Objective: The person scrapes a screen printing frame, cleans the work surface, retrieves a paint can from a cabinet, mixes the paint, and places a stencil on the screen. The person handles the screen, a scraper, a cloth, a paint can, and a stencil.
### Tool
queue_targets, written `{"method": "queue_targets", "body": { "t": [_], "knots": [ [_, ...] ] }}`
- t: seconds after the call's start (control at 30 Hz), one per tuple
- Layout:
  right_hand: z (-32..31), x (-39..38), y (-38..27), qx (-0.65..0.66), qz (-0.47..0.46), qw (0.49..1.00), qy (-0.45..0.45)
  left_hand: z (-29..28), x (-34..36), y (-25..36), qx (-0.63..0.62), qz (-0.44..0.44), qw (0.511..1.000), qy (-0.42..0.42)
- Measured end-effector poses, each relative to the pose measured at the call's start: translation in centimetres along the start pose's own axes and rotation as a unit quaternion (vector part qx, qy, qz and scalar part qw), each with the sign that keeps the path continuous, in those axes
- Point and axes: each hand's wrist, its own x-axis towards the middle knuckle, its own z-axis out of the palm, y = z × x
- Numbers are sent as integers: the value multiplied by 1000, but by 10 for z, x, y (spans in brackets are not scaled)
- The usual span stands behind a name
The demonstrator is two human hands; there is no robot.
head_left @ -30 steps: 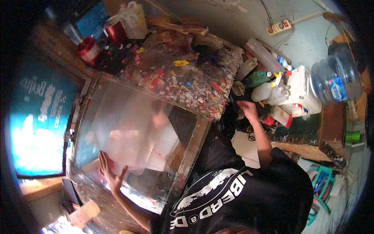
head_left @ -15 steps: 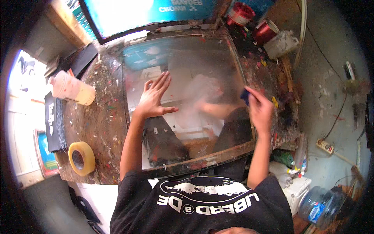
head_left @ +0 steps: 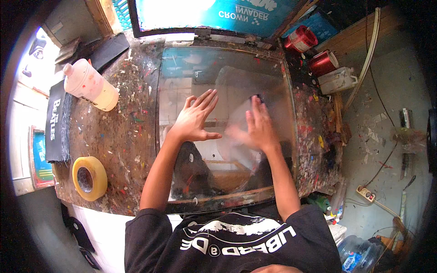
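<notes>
My left hand (head_left: 195,117) rests with fingers spread on a transparent pane (head_left: 175,86) set in the paint-spattered table (head_left: 123,136). Right of it, my right hand (head_left: 261,123), slightly blurred, presses with extended fingers on a small dark object (head_left: 255,97), mostly hidden under its fingertips. A cloudy, translucent area (head_left: 236,79), perhaps a sheet, lies beneath and around this hand. The pane shows hazy reflections.
A tilted blue screen frame (head_left: 182,13) is hinged at the back. A yellow tape roll (head_left: 98,182), pale plastic bottle (head_left: 91,84) and black printed material (head_left: 59,120) are on the left. Red cans (head_left: 300,40), a white container (head_left: 337,82) and power strip (head_left: 365,193) are right.
My view has swung round to face the table. My right hand came from beside the table onto the pane, then moved inward with the dark object. My left hand stayed spread on the pane.
</notes>
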Motion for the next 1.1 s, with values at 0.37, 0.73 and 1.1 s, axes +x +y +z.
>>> {"method": "queue_targets", "body": {
  "t": [0.37, 0.73, 1.1],
  "knots": [
    [-8, -9, -18, -70, -240, 963, -100, -1, -1, 0, 5, 0, 1000, -8],
    [-22, -26, -11, -76, -167, 978, -94, -6, 2, 2, 7, 2, 1000, -16],
    [-19, -39, -2, -181, -138, 973, -29, -4, 2, -1, 4, -3, 1000, -21]
  ]
}}
